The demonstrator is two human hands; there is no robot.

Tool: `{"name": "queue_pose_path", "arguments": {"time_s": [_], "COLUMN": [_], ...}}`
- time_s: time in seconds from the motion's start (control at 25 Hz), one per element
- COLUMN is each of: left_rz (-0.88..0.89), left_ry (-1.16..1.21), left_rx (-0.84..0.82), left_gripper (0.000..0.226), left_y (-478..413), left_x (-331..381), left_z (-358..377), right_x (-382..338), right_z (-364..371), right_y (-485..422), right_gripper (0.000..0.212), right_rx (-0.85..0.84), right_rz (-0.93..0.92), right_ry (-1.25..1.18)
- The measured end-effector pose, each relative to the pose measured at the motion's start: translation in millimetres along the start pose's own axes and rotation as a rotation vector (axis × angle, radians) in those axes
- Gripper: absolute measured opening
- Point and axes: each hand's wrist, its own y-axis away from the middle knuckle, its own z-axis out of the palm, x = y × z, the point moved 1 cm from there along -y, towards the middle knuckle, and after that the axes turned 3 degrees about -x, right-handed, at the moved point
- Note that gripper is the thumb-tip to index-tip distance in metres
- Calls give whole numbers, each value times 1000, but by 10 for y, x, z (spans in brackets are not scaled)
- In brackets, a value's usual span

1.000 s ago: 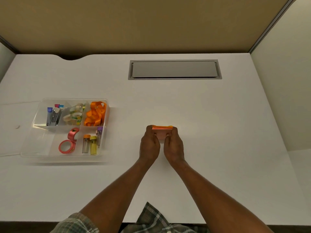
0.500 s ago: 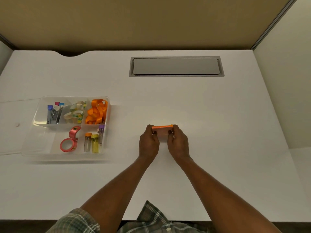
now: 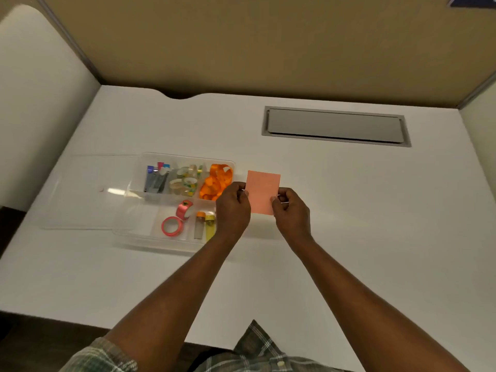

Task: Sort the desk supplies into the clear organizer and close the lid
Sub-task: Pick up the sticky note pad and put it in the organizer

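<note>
Both hands hold an orange sticky-note pad (image 3: pixel 262 190) just right of the clear organizer (image 3: pixel 139 232), its flat face turned up toward me. My left hand (image 3: pixel 233 208) pinches its left edge and my right hand (image 3: pixel 291 210) pinches its right edge. The organizer holds staplers (image 3: pixel 157 178), clear tape rolls (image 3: pixel 185 182), orange ribbon (image 3: pixel 216 181), pink tape rolls (image 3: pixel 173 224) and small vials (image 3: pixel 205 224). Its clear lid (image 3: pixel 88 191) lies open, flat on the desk to the left.
The white desk (image 3: pixel 349 224) has a grey cable hatch (image 3: pixel 335 126) at the back right. Tan partition walls stand behind and a white panel at the left. The desk's front edge runs near my plaid shirt.
The pad was held low on the desk, edge toward me; now it is lifted, turned face up and carried left to beside the organizer. The view has swung left as well.
</note>
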Motion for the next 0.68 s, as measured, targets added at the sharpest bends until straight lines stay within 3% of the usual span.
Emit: {"name": "queue_pose_path", "arguments": {"time_s": [0.12, 0.32, 0.44, 0.68], "left_rz": [-66, -271, -362, -400], "left_ry": [6, -73, -175, -340], "left_rx": [79, 217, 268, 204], "left_gripper": [19, 23, 27, 24], "left_y": [-124, -282, -347, -479], "left_x": [-250, -918, -1282, -1573], "left_z": [-582, -1577, -1984, -2243], "right_x": [-231, -264, -236, -229], "right_z": [477, 1250, 1499, 1665], "right_y": [36, 165, 250, 318], "right_gripper": [25, 65, 70, 74], "right_rx": [-37, -112, -138, -124], "right_rz": [-53, -85, -15, 0], "right_ry": [12, 320, 364, 394]}}
